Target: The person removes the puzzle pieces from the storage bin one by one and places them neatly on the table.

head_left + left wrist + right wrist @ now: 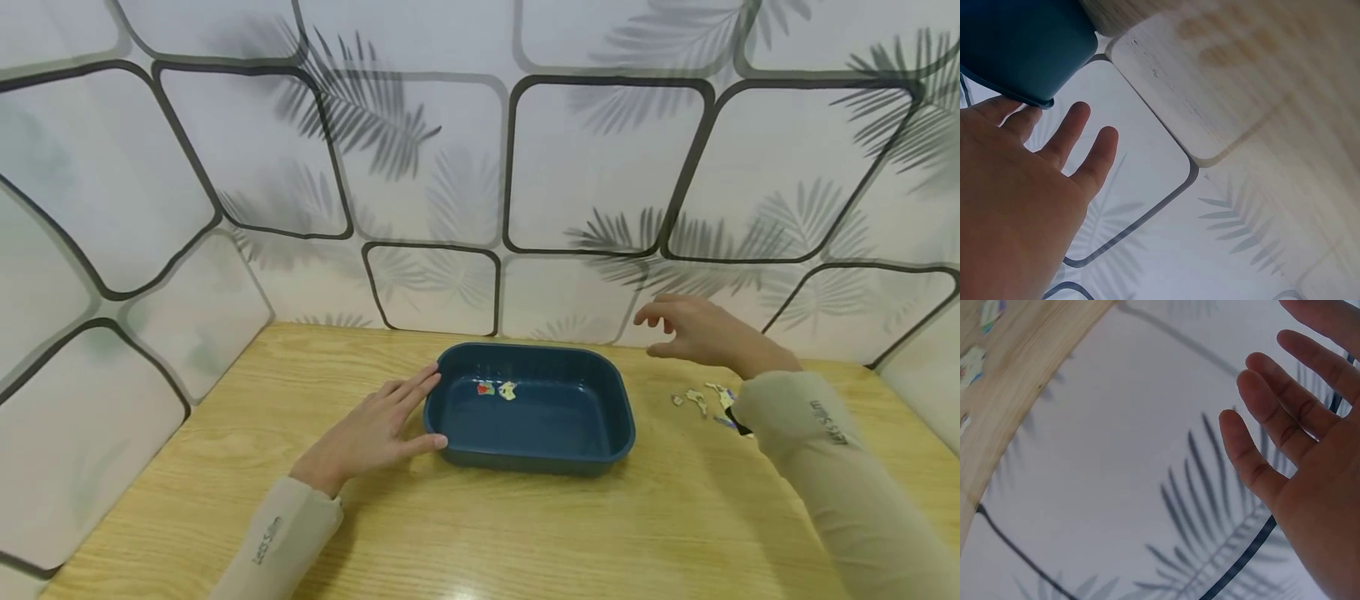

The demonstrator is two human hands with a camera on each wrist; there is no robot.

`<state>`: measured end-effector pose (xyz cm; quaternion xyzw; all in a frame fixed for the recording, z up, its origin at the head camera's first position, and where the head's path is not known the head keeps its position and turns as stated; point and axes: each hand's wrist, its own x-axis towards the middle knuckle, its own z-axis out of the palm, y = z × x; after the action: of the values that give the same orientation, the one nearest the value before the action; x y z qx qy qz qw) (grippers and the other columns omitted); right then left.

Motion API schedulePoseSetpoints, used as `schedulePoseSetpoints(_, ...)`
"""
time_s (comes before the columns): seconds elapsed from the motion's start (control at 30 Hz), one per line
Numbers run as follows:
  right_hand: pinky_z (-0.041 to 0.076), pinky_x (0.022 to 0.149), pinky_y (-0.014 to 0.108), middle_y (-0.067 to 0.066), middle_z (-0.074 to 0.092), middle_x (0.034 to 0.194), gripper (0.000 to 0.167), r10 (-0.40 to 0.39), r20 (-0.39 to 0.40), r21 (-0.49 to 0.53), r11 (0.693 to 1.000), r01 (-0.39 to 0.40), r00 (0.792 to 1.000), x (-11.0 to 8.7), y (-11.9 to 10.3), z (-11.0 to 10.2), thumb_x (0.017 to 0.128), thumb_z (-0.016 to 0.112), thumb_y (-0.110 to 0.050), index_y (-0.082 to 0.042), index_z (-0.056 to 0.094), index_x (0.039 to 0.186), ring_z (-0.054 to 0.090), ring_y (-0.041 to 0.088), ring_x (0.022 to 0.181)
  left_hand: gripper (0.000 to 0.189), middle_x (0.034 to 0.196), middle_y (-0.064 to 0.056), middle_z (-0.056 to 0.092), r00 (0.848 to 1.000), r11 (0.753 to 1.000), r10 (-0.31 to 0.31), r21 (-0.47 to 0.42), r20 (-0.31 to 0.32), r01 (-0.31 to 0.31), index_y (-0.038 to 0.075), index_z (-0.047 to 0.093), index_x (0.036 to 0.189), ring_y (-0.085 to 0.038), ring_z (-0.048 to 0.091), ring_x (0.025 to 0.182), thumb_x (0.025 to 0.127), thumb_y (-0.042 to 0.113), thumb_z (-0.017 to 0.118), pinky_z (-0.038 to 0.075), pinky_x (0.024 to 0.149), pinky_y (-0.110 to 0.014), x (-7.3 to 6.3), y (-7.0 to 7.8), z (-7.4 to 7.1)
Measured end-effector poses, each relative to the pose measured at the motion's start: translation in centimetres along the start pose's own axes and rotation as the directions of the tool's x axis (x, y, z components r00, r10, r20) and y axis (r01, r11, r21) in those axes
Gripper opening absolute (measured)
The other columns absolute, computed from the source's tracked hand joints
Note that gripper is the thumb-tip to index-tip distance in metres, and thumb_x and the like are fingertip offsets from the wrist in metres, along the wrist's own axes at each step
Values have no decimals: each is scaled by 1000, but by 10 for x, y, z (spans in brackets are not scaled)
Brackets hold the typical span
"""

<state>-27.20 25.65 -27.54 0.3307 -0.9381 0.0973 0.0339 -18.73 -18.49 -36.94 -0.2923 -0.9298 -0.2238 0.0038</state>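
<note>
A dark blue rectangular basin (525, 460) stands on the wooden table. Inside it, on the floor, lie a small red and green piece (486, 389) and a pale, irregularly cut piece (507, 391), both like stickers or cut-outs. My left hand (375, 432) rests its fingers and thumb against the basin's left rim; in the left wrist view its fingertips touch the rim (1041, 103). To the right of the basin my right hand (701, 333) hovers above the table with loosely bent fingers and nothing in them. Below its wrist lie several small pale cut-outs (697, 402), partly hidden by the sleeve.
The wooden table (480, 533) meets a wall covering (435, 200) with rounded outlines and grey leaves behind the basin. More wall stands close on the left and right sides. A dark small object (738, 421) shows at the right sleeve's edge.
</note>
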Motion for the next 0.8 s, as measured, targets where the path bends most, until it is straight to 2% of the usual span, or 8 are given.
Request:
schedulePoseSetpoints(0.33, 51, 75, 50, 12, 65, 104, 38, -40, -9, 69, 997, 41, 999, 28, -27, 8, 88, 79, -13, 3, 67, 120, 62, 29, 87, 88, 167, -10, 21, 1000, 1000, 3, -4, -3, -3, 2, 29, 160, -38, 39, 137, 97, 55, 61, 30, 109, -65, 0, 1, 1)
schedulePoseSetpoints(0.8, 51, 79, 50, 11, 65, 106, 34, -88, -9, 128, 988, 89, 996, 55, -56, 20, 90, 76, -10, -1, 68, 121, 62, 31, 90, 88, 167, -9, 21, 1000, 1000, -7, -2, -4, 7, 3, 29, 160, -38, 39, 138, 97, 56, 61, 29, 110, -65, 0, 1, 0)
